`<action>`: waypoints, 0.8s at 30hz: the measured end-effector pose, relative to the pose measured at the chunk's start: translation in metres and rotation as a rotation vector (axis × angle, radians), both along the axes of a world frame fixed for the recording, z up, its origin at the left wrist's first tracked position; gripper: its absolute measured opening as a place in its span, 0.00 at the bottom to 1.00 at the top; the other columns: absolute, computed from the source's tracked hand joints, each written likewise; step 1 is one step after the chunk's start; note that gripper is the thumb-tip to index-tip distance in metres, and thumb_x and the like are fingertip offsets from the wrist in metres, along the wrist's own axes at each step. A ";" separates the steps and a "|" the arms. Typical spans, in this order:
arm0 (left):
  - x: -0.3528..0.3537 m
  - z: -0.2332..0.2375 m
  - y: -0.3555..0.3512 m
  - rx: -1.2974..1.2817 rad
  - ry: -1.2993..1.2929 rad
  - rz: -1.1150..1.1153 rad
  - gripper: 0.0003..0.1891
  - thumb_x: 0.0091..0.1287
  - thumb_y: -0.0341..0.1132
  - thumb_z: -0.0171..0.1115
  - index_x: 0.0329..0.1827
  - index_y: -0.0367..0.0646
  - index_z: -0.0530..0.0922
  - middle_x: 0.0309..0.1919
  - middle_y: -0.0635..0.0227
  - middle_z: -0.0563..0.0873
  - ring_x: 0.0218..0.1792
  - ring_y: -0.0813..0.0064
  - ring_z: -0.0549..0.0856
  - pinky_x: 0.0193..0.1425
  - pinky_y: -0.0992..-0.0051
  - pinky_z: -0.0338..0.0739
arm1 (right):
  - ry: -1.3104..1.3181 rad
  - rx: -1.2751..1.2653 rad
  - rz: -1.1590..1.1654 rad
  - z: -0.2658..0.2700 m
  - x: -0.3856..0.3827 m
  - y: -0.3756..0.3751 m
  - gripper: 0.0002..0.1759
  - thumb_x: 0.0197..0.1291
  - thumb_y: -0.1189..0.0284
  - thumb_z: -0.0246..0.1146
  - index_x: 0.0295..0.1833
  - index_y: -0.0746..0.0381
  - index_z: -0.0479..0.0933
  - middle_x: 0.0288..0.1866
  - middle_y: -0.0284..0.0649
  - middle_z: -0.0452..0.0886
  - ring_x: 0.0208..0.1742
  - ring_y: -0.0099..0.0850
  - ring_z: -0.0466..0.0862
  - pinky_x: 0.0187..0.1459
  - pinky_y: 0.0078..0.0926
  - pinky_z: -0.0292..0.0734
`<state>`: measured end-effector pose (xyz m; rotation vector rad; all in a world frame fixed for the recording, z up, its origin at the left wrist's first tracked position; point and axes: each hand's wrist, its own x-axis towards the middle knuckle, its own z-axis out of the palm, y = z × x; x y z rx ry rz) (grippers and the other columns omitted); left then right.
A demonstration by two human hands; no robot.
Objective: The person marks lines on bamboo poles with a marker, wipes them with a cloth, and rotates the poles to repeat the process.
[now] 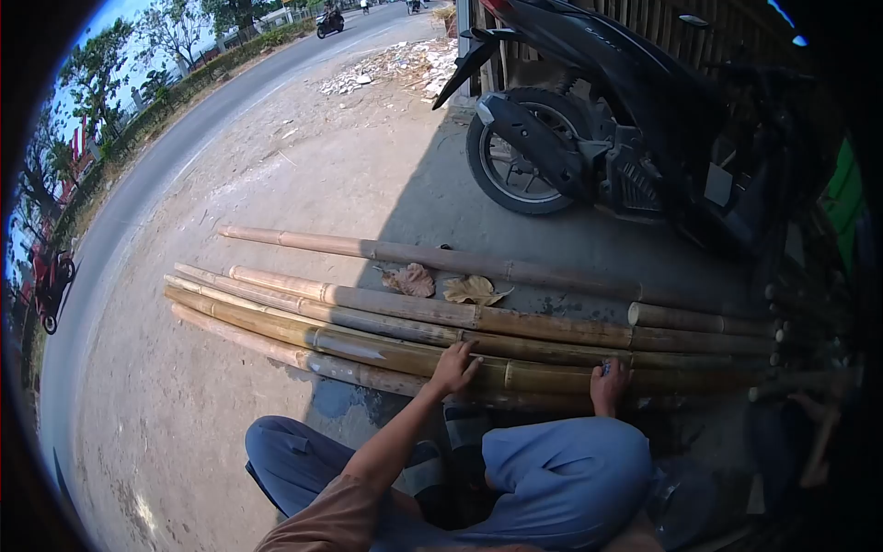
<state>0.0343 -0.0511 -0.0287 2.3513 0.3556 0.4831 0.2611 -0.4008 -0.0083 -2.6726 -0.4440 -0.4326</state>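
Several long bamboo poles (395,322) lie side by side on the concrete ground in front of my knees. My left hand (453,366) rests flat on the nearest thick pole (368,351), fingers spread over its top. Further right on the same bundle, my right hand (610,385) is closed in a fist, with a small bluish object (606,368) showing at its top; I cannot tell what that object is. My blue-trousered knees (561,469) are bent just below both hands.
A black motorbike (607,120) is parked behind the poles at the upper right. Two dry leaves (441,285) lie between the poles. One pole (414,253) lies apart, further back. A road (184,138) with moving motorbikes runs on the left, past rubble (395,64).
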 end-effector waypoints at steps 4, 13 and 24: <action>-0.016 0.036 -0.019 0.404 0.228 -0.109 0.44 0.66 0.67 0.67 0.75 0.43 0.75 0.64 0.53 0.81 0.71 0.52 0.77 0.76 0.51 0.68 | -0.053 -0.009 -0.166 -0.017 0.046 -0.061 0.19 0.59 0.70 0.69 0.55 0.63 0.79 0.57 0.55 0.82 0.62 0.58 0.81 0.81 0.67 0.61; -0.006 0.027 -0.021 0.491 0.328 -0.146 0.55 0.49 0.71 0.77 0.76 0.46 0.75 0.66 0.58 0.80 0.72 0.55 0.76 0.79 0.47 0.64 | -0.031 0.094 0.598 -0.005 -0.107 0.165 0.14 0.61 0.68 0.67 0.51 0.61 0.79 0.48 0.49 0.83 0.60 0.53 0.81 0.78 0.62 0.66; -0.009 0.027 -0.022 0.567 0.330 -0.108 0.51 0.56 0.69 0.76 0.79 0.50 0.73 0.67 0.58 0.79 0.74 0.54 0.73 0.79 0.45 0.64 | -0.040 -0.001 -0.112 -0.014 0.038 -0.035 0.15 0.59 0.69 0.65 0.50 0.63 0.79 0.51 0.54 0.84 0.58 0.58 0.82 0.76 0.65 0.67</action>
